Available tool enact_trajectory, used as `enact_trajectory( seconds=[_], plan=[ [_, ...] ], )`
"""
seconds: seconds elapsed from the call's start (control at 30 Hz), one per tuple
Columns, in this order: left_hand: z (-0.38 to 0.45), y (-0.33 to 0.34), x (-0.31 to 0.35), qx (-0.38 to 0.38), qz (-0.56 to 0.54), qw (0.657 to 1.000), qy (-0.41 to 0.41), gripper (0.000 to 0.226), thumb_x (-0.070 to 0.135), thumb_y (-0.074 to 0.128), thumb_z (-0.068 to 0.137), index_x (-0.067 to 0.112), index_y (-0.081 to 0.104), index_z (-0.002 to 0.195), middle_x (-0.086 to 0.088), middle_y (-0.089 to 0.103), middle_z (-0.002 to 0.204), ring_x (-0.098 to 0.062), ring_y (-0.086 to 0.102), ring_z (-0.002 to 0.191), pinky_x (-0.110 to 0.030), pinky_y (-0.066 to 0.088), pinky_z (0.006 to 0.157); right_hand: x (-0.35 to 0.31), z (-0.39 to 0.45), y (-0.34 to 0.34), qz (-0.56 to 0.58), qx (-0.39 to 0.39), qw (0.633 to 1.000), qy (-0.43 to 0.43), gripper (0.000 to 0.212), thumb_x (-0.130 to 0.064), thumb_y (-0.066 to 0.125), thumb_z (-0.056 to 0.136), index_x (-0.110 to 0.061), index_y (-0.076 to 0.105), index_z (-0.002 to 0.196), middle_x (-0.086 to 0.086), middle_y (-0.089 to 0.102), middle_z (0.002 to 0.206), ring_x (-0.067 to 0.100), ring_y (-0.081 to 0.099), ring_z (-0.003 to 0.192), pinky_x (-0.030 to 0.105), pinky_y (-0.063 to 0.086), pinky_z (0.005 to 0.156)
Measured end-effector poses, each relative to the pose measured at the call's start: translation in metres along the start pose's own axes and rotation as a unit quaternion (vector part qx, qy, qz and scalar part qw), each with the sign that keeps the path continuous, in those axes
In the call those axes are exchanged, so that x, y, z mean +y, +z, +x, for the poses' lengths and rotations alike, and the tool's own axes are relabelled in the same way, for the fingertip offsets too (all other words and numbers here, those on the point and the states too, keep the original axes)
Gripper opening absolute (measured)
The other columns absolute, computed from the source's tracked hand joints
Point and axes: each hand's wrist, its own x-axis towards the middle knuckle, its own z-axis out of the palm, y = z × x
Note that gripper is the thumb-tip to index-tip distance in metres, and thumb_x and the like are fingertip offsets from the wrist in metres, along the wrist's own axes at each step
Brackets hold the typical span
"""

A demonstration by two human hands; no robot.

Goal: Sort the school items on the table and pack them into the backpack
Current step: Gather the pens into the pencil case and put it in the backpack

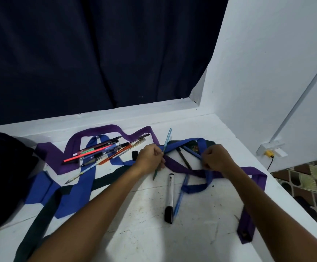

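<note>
Teal pen [165, 148] pinched in left hand [150, 159] fingers, right hand [216, 159] gripping blue tie [203, 146]; pens pile [106, 150] left of fingers, backpack [0, 176] far left, nothing visibly packed.

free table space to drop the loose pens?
Bare patch on the white table between the forearms, left of the black-capped marker. Another right of it, before the purple tie. Crowded near the pen pile and both hands.
</note>
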Motion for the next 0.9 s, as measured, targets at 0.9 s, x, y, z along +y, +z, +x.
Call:
enact_trajectory(
  seconds=[0.9],
  plan=[
    [-0.044, 0.026, -0.024, -0.022, 0.289, 0.957, -0.025, 0.035, 0.042, 0.073, 0.076, 0.014, 0.055, 0.088, 0.0, 0.059, 0.085, -0.021, 0.061, 0.082, -0.031, 0.051, 0.069, -0.031, 0.005, -0.008, 0.01, -0.11, 0.993, 0.033, 0.011, -0.004, 0.065, 0.085, 0.003, 0.059, 0.079, 0.008, 0.06, 0.057, 0.009, 0.041, 0.028, 0.015, 0.028, 0.033]
  ],
)
